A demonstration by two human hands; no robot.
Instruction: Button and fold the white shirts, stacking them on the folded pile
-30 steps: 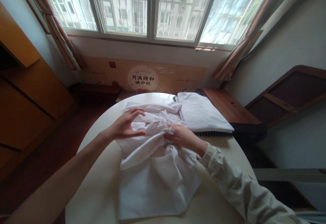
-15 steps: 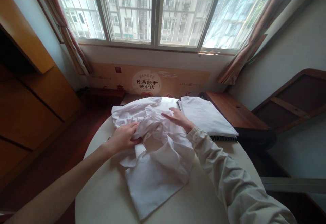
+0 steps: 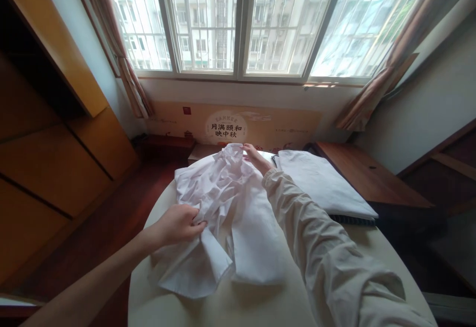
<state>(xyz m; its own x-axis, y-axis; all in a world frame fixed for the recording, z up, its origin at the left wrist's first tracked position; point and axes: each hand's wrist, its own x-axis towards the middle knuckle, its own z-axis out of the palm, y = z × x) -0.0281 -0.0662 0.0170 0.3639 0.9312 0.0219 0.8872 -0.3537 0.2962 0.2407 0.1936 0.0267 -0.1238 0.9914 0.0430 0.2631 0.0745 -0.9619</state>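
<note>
A crumpled white garment, apparently a shirt (image 3: 219, 188), lies spread across a round cream table (image 3: 256, 307). Its far part is bunched and lifted toward the table's back edge, while two flat panels, perhaps sleeves, reach toward me. My left hand (image 3: 180, 224) is closed on the cloth at the near left side, with thumb and fingers pinching a fold. Farther away, my right hand (image 3: 257, 157) grips the bunched far end between thumb and fingers. Folds hide which part of the shirt each hand holds.
Folded white cloth (image 3: 316, 178) rests on a dark striped item (image 3: 353, 220) at the table's right. Beyond are a brown wooden desk (image 3: 375, 173), a printed banner (image 3: 267, 121) and a barred window. An orange-brown cabinet (image 3: 92, 138) stands at left.
My right hand has moved away from me, drawing the bunched cloth to the far edge. My left hand has come nearer, and the shirt is stretched out longer. The view has shifted slightly left.
</note>
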